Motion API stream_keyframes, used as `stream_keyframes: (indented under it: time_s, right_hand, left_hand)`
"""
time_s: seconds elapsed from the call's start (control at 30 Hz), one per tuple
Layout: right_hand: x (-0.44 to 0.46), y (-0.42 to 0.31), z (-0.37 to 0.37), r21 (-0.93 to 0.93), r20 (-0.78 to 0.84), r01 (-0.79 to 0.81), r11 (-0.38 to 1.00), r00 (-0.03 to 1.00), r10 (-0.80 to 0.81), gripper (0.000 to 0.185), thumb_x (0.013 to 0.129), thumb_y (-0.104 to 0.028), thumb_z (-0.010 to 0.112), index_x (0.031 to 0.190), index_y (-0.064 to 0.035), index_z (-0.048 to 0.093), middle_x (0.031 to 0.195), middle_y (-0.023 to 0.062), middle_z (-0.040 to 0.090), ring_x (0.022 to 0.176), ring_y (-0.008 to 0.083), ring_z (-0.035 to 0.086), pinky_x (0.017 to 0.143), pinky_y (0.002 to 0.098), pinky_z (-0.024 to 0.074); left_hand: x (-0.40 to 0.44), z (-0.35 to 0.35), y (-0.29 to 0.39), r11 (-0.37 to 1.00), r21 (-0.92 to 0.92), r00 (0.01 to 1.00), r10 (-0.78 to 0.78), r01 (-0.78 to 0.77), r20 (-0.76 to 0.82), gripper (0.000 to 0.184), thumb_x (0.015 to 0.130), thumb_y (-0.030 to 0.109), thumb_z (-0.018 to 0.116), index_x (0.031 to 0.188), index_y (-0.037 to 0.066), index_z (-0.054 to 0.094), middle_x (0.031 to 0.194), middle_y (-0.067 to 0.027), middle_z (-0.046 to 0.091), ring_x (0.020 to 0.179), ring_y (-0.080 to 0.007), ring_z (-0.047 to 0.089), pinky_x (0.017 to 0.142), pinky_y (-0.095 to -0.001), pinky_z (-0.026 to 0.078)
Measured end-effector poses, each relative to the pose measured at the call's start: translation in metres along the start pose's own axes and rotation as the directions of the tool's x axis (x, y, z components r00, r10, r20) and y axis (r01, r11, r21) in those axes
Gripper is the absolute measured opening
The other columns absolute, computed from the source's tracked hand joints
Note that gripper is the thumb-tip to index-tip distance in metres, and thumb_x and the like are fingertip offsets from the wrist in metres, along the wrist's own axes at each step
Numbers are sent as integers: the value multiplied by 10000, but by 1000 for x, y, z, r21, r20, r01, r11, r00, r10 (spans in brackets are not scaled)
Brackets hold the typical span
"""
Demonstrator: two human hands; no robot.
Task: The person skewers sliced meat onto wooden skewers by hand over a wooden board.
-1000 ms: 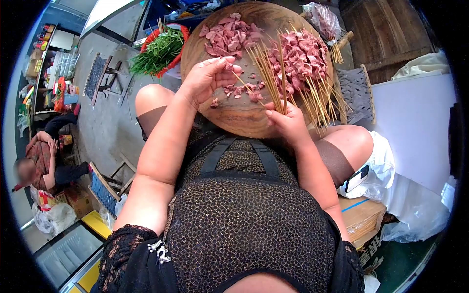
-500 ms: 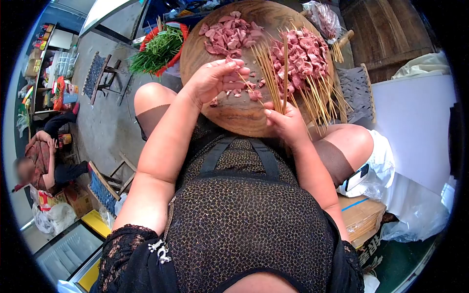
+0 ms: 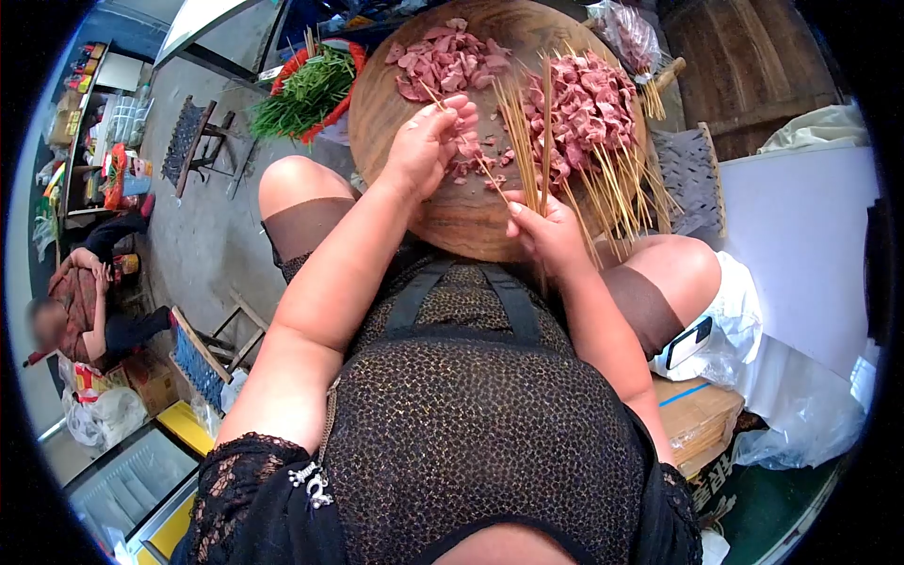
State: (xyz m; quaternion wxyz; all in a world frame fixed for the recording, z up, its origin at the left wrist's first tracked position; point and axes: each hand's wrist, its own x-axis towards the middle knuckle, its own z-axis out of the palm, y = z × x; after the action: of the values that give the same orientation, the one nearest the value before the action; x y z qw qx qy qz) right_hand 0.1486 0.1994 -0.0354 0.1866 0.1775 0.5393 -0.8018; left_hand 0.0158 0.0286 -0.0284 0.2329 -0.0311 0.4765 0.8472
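My left hand (image 3: 428, 146) is closed around pink pieces of meat (image 3: 468, 141) on a thin wooden skewer, whose tip sticks out beyond the fingers at the upper left. The skewer's lower end runs to my right hand (image 3: 551, 231), which also grips a bundle of bare bamboo skewers (image 3: 520, 141) pointing upward. Both hands are over a round wooden board (image 3: 452, 221). At its far left lies a heap of loose meat slices (image 3: 447, 58). Filled meat skewers (image 3: 589, 108) are piled on the right, their sticks fanning toward me.
A red basket of green vegetables (image 3: 306, 99) stands left of the board. Wrapped skewers (image 3: 626, 42) lie beyond its right edge. Woven stools (image 3: 188, 137) are on the floor. Another person (image 3: 85, 301) sits at the far left. A phone (image 3: 689, 344) and a cardboard box (image 3: 697, 424) are at my right.
My left hand has moved slightly toward the right along the skewer. The skewer's tip now shows past the fingers, and meat sits at the hand. My right hand has barely shifted.
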Motion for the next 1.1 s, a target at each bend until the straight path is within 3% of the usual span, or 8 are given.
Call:
stream_keyframes:
  time_s: [0.37,0.57,0.63,0.7,0.73,0.8,0.87,1.1]
  right_hand:
    - [9,15,6,44,-94,141,989,986,-136,188,849,-107,574,1015,-21,574,656,-5,541,551,53,472,507,177,361]
    - [9,11,0,134,-165,221,966,966,-198,203,849,-97,565,1039,-27,573,645,-4,542,517,51,454,468,172,338]
    - [2,0,-3,120,-175,179,977,972,-156,207,849,-101,566,1043,-27,571,642,-3,540,511,51,446,459,173,329]
    - [-1,-2,-4,132,-177,153,979,976,-129,215,847,-109,570,1045,-26,568,644,4,540,502,52,430,438,175,308]
    - [0,-1,-3,135,-175,155,979,976,-131,215,847,-109,570,1045,-26,568,644,4,540,502,52,430,438,175,308]
    - [1,0,-2,175,-150,183,967,976,-157,214,849,-108,567,1046,-24,566,652,9,542,507,54,440,444,175,316]
    - [1,-2,-1,163,-149,181,970,976,-157,215,850,-107,566,1047,-21,565,655,10,541,511,56,445,446,175,322]
    - [-2,1,-4,148,-115,139,979,986,-122,214,849,-100,566,1041,-6,566,660,2,536,550,61,475,483,175,350]
  left_hand:
    - [-10,37,-36,959,-284,999,-29,16,-43,98,878,60,364,963,66,413,684,-22,429,574,-138,396,584,-309,405]
    - [-8,30,-24,989,141,991,-66,49,120,345,933,194,434,1238,35,404,977,-73,577,835,-186,584,753,-314,486]
    - [17,-2,-7,810,560,983,118,-177,141,257,887,148,512,1113,30,545,955,-60,604,864,-170,590,791,-292,474]
    - [23,-22,14,400,869,947,247,-292,204,193,829,114,572,1001,46,626,903,-68,624,862,-170,598,795,-280,467]
    - [23,-27,23,149,942,931,258,-302,257,165,796,96,597,945,56,657,877,-75,631,855,-173,602,791,-275,465]
    - [21,-27,27,76,953,944,178,-294,277,166,748,139,631,893,68,669,877,-116,624,847,-226,602,769,-309,469]
    - [15,-23,24,-246,925,952,25,-290,305,216,715,218,659,854,53,664,875,-145,615,823,-290,589,745,-361,470]
    - [9,-19,17,-357,911,969,56,-207,242,242,710,231,615,792,3,625,814,-202,612,795,-327,600,721,-409,476]
